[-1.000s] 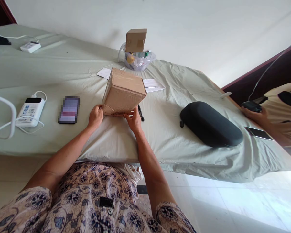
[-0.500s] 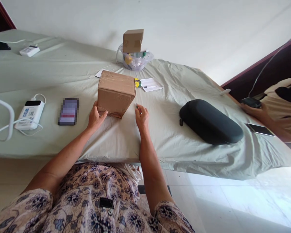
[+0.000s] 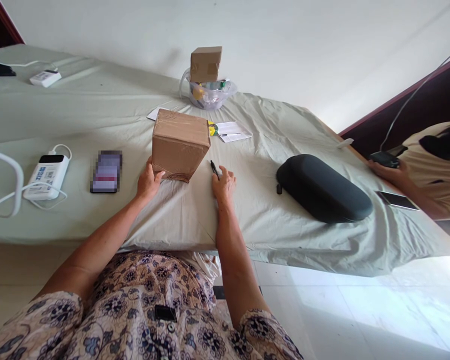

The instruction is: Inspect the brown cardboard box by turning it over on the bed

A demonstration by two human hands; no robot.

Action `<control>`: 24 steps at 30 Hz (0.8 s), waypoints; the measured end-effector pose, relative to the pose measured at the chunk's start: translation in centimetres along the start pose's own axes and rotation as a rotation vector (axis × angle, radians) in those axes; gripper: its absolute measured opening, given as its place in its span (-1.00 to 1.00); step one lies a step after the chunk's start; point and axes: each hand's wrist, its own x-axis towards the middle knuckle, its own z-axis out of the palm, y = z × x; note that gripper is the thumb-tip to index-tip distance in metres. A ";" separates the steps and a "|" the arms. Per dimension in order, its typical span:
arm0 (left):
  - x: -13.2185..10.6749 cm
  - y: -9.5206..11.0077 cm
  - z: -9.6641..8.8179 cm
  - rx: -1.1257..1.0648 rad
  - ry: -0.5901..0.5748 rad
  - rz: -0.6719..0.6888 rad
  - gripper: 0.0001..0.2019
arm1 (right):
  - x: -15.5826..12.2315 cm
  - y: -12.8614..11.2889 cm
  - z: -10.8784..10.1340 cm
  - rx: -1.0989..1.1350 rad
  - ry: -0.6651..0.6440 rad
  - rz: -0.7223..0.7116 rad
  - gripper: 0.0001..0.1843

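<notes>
A taped brown cardboard box (image 3: 180,143) stands on the pale green sheet (image 3: 247,215) in front of me. My left hand (image 3: 148,181) grips its lower left corner, thumb on the near face. To the right of the box, my right hand (image 3: 224,186) lies on the sheet with its fingers curled round a black pen (image 3: 213,167). The pen's tip sticks out toward the box. The right hand does not touch the box.
A blurred phone (image 3: 106,171) and a white power bank (image 3: 47,174) with a cable lie to the left. A black oval case (image 3: 323,188) lies to the right. Papers (image 3: 230,131) and a clear bowl (image 3: 208,94) topped by a small box sit behind. Another person's hand (image 3: 388,171) holds a phone at far right.
The box was tipped up in both hands and has been set down flat. My right hand let go of it, moved right and closed on the pen.
</notes>
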 end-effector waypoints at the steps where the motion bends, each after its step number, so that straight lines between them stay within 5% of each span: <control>1: 0.0 0.0 0.0 0.011 -0.003 -0.006 -0.52 | 0.0 -0.1 0.1 0.041 0.035 -0.032 -0.55; 3: -0.1 0.0 0.1 0.021 0.000 -0.008 -0.52 | -0.2 -0.6 0.5 0.157 0.050 -0.106 -0.56; 6: -0.1 -0.1 0.2 0.023 0.011 0.001 -0.50 | -1.0 -1.9 1.6 0.314 -0.117 -0.240 -0.50; 9: -0.1 -0.1 0.2 0.043 0.001 -0.024 -0.47 | -2.1 -3.0 2.4 0.302 -0.299 -0.413 -0.44; 12: 0.0 0.0 0.0 0.042 -0.006 -0.055 -0.49 | -2.7 -3.4 2.4 0.308 -0.346 -0.502 -0.42; 19: -0.3 0.7 -0.3 -0.151 -0.050 -0.032 -0.72 | -2.8 -4.5 0.5 0.542 -0.041 -0.480 -0.42; 24: -1.0 1.4 -0.2 -0.388 -0.333 0.009 -0.71 | -2.7 -5.0 -0.6 0.626 0.213 -0.439 -0.59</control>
